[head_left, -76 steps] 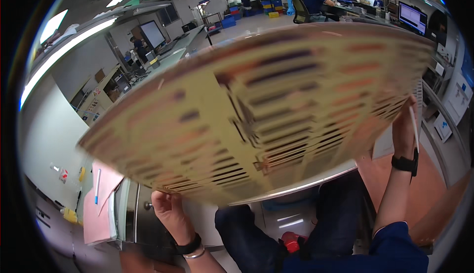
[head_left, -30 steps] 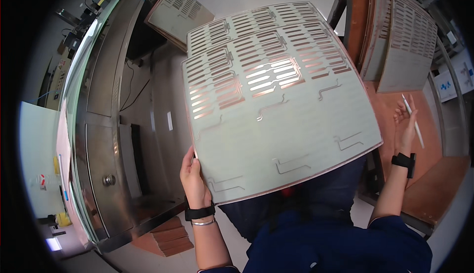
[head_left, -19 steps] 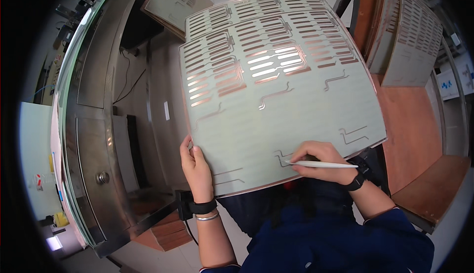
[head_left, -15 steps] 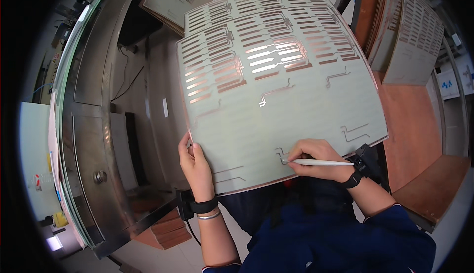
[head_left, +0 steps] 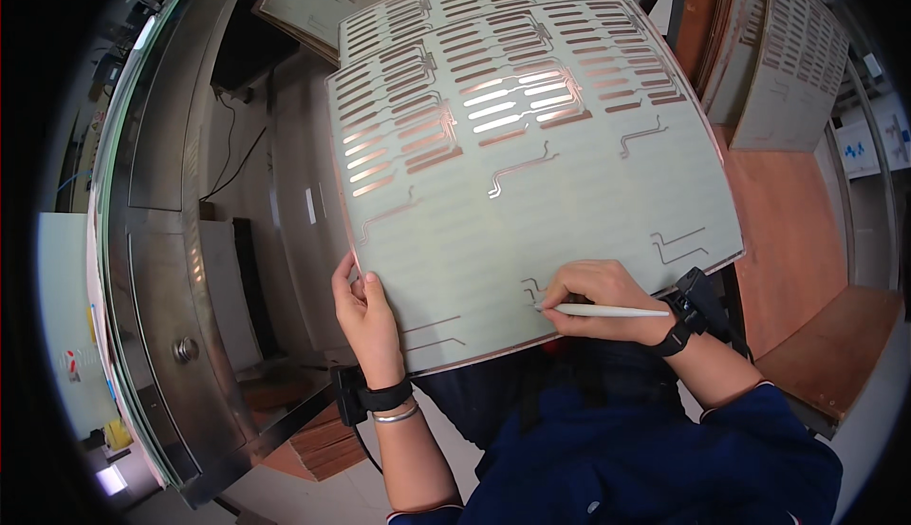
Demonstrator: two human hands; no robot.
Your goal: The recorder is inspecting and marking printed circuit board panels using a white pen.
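While the left grip (head_left: 368, 324) pinches the patterned panel (head_left: 455, 250), the right grip (head_left: 605, 290) pinches a white pen (head_left: 617, 311).

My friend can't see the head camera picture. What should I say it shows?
A person's right hand holds a white pen-like tool, its tip at or just above a big pale panel with coppery lines, while the left hand holds the panel's left edge. More patterned panels show at the upper left and right.
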